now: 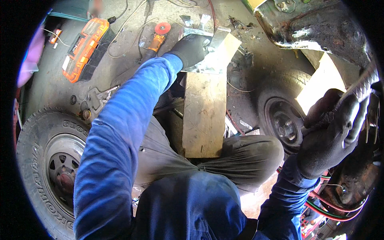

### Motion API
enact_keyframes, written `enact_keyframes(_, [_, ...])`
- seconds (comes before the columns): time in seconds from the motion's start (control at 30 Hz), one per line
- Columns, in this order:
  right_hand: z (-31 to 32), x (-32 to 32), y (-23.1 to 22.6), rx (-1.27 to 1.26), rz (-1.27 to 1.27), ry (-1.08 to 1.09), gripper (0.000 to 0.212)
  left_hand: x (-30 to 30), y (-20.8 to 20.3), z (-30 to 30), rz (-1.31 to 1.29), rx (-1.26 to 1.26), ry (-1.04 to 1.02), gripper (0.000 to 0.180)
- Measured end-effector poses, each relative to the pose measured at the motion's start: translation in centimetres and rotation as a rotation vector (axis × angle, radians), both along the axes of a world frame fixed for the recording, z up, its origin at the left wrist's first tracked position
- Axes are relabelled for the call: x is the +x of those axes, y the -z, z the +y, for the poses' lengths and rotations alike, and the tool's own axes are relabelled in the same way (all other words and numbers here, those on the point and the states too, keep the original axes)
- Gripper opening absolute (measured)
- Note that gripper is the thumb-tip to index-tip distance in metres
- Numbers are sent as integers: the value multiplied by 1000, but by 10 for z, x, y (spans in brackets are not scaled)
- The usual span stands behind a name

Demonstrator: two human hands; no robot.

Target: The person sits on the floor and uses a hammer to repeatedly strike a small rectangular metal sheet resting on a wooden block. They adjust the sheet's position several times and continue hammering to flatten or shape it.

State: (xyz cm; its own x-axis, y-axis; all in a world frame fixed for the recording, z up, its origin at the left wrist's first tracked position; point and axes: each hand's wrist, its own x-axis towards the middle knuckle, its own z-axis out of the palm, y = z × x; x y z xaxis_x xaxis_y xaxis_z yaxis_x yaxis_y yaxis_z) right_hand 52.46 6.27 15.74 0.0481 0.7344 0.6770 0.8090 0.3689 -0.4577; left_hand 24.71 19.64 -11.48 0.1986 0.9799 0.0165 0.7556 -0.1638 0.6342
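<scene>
- Left hand (189, 51): black-gloved, its fingers bent over a shiny metal sheet (212, 64) — pinching or only pressing, I cannot tell.
- The metal sheet lies under those fingers at the far end of a wooden board (204, 120); a cream-coloured part of the surface slants out to the right of the fingertips, past the board's right edge.
- From below the left fingers the board runs back toward the lap, both long edges visible, a dark gap along its left one.
- Right hand (329, 140): also black-gloved, fingers curled; what they grip, if anything, I cannot tell.
- Just beyond the right fingers stands a pale sheet (322, 82) with a pointed upper edge.
- A wheel (282, 120) sits close on the left of the right fingers — little room that side.
- Left of the left fingers, bare floor (132, 44) separates a near orange grinder (157, 42) from a farther orange toolbox (86, 50).
</scene>
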Motion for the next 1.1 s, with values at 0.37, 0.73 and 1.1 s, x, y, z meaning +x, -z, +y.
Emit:
enact_keyframes(0.37, [-9, 24, 88, -652, -113, -250, 51, 3, -1, 4, 88, -127, -43, 45])
enact_keyframes(0.73, [-5, -6, 10, -458, 429, -103, 54, 12, -13, -1, 4, 18, -30, 41])
enact_keyframes(1.1, [-2, 14, 85, -595, -132, -260, 51, 14, -6, 10, 103, -95, 12, 51])
